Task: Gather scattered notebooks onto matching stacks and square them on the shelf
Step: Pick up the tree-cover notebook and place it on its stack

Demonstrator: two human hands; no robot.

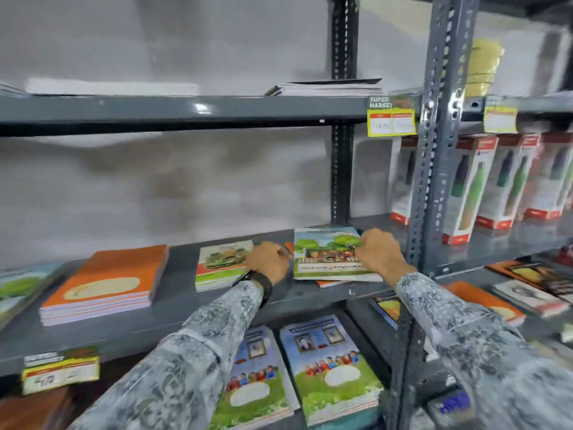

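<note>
Grey metal shelf [173, 318] holds an orange notebook stack [102, 283] at left, a car-cover stack [221, 263] mid, and a tree-cover notebook [328, 252] lying askew over orange ones. Right hand [383, 251] pinches the tree cover's right edge; left hand [269, 262] sits curled btwn the two stacks, grip unclear. Lower shelf has two more stacks, partly hidden by sleeves. Boxed bottles [483, 181] stand at right. Price tags too blurred to read; bare grey wall behind.

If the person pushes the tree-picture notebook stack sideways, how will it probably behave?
The tree-picture notebook stack looks thin with glossy covers, so it probably slides easily on the smooth grey metal shelf. The top copies may fan apart. An orange notebook peeks from beneath it, so that may drag along.
</note>
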